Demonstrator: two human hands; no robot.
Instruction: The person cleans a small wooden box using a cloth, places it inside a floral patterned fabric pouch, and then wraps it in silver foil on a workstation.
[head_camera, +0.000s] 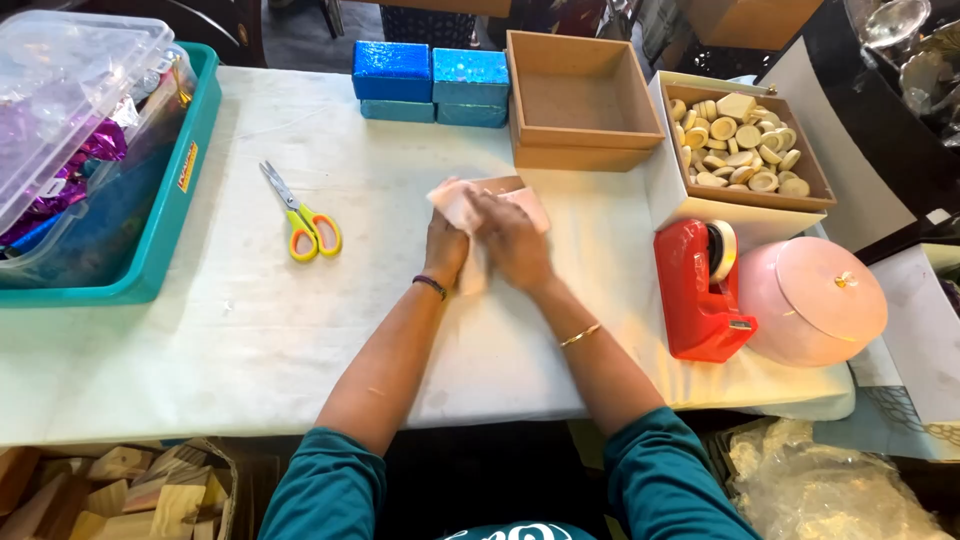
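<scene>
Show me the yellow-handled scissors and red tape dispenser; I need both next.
yellow-handled scissors (300, 215), head view, near the pivot.
red tape dispenser (690, 285), head view, red body's side.

White table (250, 330), scissors (303, 216), tape dispenser (697, 290), boxes (432, 84)
</scene>
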